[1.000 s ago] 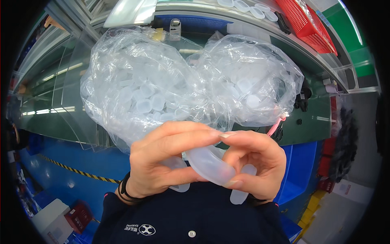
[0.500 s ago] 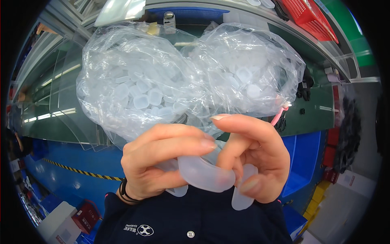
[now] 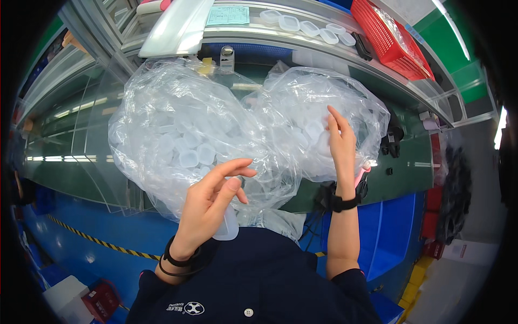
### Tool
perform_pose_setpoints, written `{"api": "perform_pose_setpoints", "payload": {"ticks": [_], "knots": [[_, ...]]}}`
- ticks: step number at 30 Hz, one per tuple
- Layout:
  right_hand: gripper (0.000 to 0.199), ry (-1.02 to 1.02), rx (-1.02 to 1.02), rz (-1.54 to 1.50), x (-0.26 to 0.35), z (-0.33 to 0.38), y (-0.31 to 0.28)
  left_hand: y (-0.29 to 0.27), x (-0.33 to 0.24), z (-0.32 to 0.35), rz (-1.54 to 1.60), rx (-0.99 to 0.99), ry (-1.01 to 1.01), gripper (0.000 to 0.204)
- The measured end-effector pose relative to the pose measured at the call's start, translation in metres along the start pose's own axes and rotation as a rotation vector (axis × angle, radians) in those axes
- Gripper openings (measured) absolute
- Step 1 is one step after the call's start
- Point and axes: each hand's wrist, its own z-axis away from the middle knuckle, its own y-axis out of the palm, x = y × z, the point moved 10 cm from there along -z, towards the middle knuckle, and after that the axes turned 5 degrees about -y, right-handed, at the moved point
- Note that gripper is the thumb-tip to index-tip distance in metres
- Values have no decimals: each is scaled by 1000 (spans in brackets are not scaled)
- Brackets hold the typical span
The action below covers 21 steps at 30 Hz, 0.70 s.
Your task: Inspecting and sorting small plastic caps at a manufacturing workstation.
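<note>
My left hand (image 3: 213,200) is in front of the left bag, its thumb and index finger apart. A frosted, translucent plastic piece (image 3: 229,225) with rounded corners sticks out below the palm, held by the lower fingers, which are partly hidden. My right hand (image 3: 341,141) reaches over the clear plastic bag (image 3: 372,102) on the right, fingers stretched out and nothing visible between them. Pale rounded pieces (image 3: 314,129) lie in that bag beside the fingertips. The larger clear bag (image 3: 135,108) on the left holds many similar pieces (image 3: 189,158).
The bags stand on a green tabletop (image 3: 65,137). On the shelf behind are a row of translucent pieces (image 3: 288,23), a paper sheet (image 3: 226,15) and a red basket (image 3: 386,40). A metal-topped bottle (image 3: 227,58) stands behind the bags. Blue bins (image 3: 396,227) are at the right.
My hands have parted. The right moved forward over the right bag; the curved piece between my hands and the piece in the right hand no longer show. The left moved slightly, still with a piece.
</note>
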Motion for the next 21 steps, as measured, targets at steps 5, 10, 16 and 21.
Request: {"api": "perform_pose_setpoints", "payload": {"ticks": [5,10,16,21], "knots": [[27,-321,-32,394,4,-12,7,-1,1,-7,28,-11,5,28],[22,-76,284,-230,85,57,28,-18,-3,-13,25,-144,-4,31],[45,-5,693,-578,158,134,70,-17,-36,-14,-4,-239,222,38],[41,257,637,-957,149,132,67,-17,-40,0,261,-98,217,62]]}}
